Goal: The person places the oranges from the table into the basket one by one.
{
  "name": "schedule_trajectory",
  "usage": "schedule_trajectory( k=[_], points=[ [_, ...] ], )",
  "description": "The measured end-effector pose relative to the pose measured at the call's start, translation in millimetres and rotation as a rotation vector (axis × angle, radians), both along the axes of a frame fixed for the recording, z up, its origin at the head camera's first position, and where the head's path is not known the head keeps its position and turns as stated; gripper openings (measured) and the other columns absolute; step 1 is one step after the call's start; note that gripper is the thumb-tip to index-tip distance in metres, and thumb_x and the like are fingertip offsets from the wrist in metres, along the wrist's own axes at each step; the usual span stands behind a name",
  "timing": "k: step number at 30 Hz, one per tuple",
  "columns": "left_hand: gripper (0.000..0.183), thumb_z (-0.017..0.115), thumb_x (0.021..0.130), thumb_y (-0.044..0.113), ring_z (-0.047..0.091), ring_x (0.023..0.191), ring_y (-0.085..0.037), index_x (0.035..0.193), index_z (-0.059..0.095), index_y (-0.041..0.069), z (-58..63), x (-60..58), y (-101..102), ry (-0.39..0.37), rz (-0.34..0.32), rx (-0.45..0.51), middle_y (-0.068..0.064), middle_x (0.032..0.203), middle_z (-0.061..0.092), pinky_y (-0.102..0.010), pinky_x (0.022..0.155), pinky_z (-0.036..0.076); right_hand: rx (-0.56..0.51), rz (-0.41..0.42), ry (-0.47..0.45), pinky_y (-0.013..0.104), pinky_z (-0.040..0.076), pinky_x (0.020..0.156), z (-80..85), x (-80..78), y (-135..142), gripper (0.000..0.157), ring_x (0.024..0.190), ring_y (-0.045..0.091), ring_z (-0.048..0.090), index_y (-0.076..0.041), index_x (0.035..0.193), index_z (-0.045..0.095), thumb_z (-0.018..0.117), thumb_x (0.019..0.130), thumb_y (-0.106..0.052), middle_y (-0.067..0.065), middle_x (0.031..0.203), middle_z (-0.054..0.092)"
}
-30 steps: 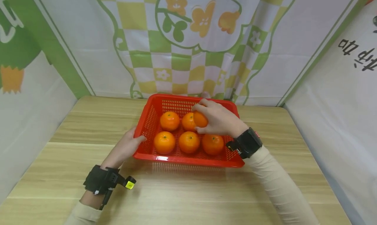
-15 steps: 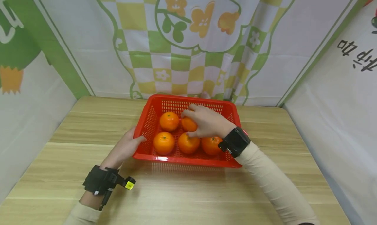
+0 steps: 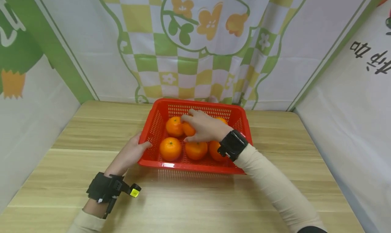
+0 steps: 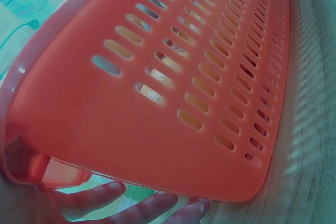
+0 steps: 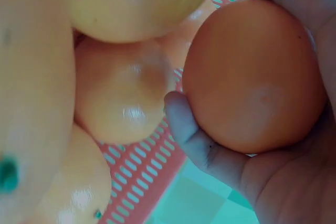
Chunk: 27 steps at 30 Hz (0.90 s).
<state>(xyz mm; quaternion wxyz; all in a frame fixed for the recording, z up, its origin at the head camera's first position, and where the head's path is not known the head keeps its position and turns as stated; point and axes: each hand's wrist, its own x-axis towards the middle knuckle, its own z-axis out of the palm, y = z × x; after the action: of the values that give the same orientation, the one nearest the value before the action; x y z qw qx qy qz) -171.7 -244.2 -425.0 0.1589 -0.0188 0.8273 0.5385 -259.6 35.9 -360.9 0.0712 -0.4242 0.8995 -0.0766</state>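
Note:
A red plastic basket [image 3: 195, 169] with slotted walls stands on the table and holds several oranges. My left hand [image 3: 131, 151] grips its left rim, thumb over the edge; in the left wrist view the fingers [image 4: 142, 211] lie along the outer wall [image 4: 105, 124]. Inside the basket, my right hand [image 3: 206, 126] holds an orange [image 5: 252, 77], thumb and fingers curled round it. That orange is beside the back left orange [image 3: 174, 127]. One orange [image 3: 170, 149] sits at front left, another [image 3: 196, 151] at front middle, partly under the hand. The hand hides part of the back row.
The wooden table [image 3: 195, 202] spreads around the basket. Close behind the basket hangs a checkered curtain [image 3: 189, 66]. White printed panels [image 3: 351, 107] flank both sides.
My right hand has moved left across the basket with the orange, toward the back left one. An orange at back right now shows behind the hand. My left hand stays at the rim.

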Motion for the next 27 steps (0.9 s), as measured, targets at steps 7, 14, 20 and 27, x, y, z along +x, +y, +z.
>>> schedule_trajectory(
  k=[7, 14, 20, 27],
  points=[
    [0.058, 0.046, 0.108, 0.023, 0.074, 0.102, -0.027, 0.162, 0.03, 0.009, 0.3, 0.6, 1, -0.006, 0.005, -0.005, -0.022, 0.143, 0.063, -0.037, 0.089, 0.062, 0.022, 0.02, -0.015, 0.042, 0.052, 0.102, -7.9, -2.9, -10, 0.059, 0.11, 0.025, 0.056, -0.014, 0.138, 0.059, 0.082, 0.09, -0.039, 0.011, 0.126, 0.056],
    [0.057, 0.046, 0.107, 0.022, 0.074, 0.1, -0.027, 0.161, 0.031, 0.009, 0.7, 0.3, 0, 0.004, 0.005, 0.006, -0.023, 0.141, 0.063, -0.035, 0.086, 0.062, 0.054, 0.036, -0.019, 0.044, 0.047, 0.107, -9.4, -4.4, -20, 0.06, 0.114, 0.025, 0.055, -0.014, 0.139, 0.059, 0.081, 0.09, -0.04, 0.011, 0.129, 0.058],
    [0.056, 0.046, 0.107, 0.021, 0.07, 0.103, -0.028, 0.16, 0.033, 0.008, 0.5, 0.7, 1, 0.011, 0.005, -0.011, -0.022, 0.142, 0.062, -0.032, 0.085, 0.058, 0.118, 0.006, -0.045, 0.05, 0.045, 0.117, -16.2, -3.5, -25, 0.062, 0.128, 0.037, 0.057, -0.018, 0.142, 0.055, 0.079, 0.091, -0.043, 0.015, 0.137, 0.055],
    [0.057, 0.046, 0.107, 0.023, 0.071, 0.104, -0.029, 0.161, 0.032, 0.009, 0.7, 1.7, 1, 0.014, 0.001, -0.005, -0.023, 0.143, 0.061, -0.032, 0.085, 0.059, 0.167, -0.036, -0.114, 0.058, 0.033, 0.127, -20.6, -1.0, -29, 0.071, 0.15, 0.048, 0.04, -0.02, 0.155, 0.044, 0.075, 0.095, -0.042, 0.023, 0.161, 0.04]
  ],
)
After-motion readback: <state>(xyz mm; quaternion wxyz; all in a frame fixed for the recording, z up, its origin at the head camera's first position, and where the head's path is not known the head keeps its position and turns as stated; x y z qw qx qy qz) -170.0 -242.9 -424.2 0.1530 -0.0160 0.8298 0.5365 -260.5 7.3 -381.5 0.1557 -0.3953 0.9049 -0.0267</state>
